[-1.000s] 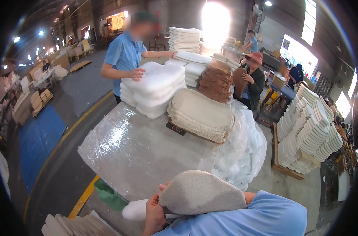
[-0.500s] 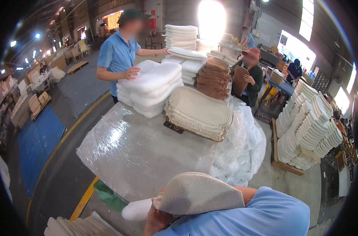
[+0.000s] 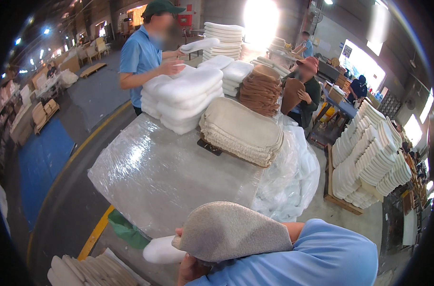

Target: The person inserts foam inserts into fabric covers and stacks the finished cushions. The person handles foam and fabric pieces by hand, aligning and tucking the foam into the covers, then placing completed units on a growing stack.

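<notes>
A beige fabric cushion cover (image 3: 233,233) is held up close to my body, its narrower end toward the left. My left hand (image 3: 193,268) is closed at the cover's lower left edge, partly under it. My right forearm (image 3: 294,230) passes behind the cover, which hides most of that hand. A bit of my right hand (image 3: 179,232) shows at the cover's left end, seemingly gripping it. A white padded cushion (image 3: 162,250) pokes out to the left beneath the cover.
A plastic-wrapped table (image 3: 179,176) lies ahead, bearing stacked beige covers (image 3: 243,128), brown covers (image 3: 260,93) and white cushions (image 3: 183,97). A co-worker (image 3: 143,62) lifts a white pad; another person (image 3: 305,90) holds a brown piece. More cushions (image 3: 369,152) fill a pallet at right.
The cover and my hands have shifted slightly left and up in view. The co-worker at far left has raised a white pad off the stack and drawn it closer.
</notes>
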Tool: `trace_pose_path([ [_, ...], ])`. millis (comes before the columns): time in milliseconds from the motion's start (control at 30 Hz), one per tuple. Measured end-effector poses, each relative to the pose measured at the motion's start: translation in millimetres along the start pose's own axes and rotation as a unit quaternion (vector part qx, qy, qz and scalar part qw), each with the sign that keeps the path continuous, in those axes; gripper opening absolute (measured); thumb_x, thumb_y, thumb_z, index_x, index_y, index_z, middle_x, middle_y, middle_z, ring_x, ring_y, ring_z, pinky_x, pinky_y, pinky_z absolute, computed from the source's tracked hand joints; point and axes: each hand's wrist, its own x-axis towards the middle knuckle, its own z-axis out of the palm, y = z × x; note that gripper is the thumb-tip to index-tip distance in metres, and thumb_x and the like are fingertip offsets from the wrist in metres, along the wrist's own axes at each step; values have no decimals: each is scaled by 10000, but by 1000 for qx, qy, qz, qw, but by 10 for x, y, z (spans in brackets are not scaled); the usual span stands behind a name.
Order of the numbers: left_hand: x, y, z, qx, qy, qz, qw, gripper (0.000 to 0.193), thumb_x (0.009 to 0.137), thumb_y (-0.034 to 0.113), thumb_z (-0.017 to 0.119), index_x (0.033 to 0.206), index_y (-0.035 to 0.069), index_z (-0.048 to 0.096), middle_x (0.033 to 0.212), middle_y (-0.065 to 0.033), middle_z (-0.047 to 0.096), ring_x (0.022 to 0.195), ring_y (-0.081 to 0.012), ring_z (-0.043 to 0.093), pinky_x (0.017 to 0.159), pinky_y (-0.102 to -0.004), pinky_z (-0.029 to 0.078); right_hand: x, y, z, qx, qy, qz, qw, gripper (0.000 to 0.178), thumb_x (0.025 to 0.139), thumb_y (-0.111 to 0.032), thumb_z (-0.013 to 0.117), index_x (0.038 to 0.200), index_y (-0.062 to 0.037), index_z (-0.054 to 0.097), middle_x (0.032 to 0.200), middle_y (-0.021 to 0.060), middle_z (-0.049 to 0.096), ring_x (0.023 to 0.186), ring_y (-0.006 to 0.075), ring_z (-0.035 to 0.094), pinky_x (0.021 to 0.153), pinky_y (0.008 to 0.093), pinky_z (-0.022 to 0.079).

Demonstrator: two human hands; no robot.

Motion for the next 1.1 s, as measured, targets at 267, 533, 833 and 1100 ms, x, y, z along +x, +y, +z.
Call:
trace_pose_path([
  [267,-63,122,157,-44,43,85,995,567,1104,456,507,1572,139,470,1535,-125,559,1418,-330,542,1175,-577,457,118,-335,39,-77,-54,-6,995,264,1015,-246,710,1132,-14,755,927,61,729,892,130,687,804,315,551],
  [533,-201,225,-267,-26,71,62,995,514,1113,364,563,1507,36,527,1427,-101,633,1288,-221,621,1116,-401,494,355,-836,5,-169,-81,43,981,265,1009,-246,718,1126,-11,758,943,65,735,895,134,688,811,318,554],
  [833,-425,157,-447,24,319,253,913,293,1143,273,531,1229,34,677,1134,-34,723,1047,-125,645,933,-300,515,982,-1083,471,-239,-135,54,960,267,1002,-247,726,1119,-9,762,960,69,742,898,139,689,820,322,557],
  [1100,-283,477,-968,139,467,349,801,287,1146,284,516,1125,32,651,997,-9,673,913,-88,589,833,-277,505,1571,-883,829,-230,-170,-38,957,238,978,-193,723,1057,28,764,966,97,756,903,155,704,838,325,563],
])
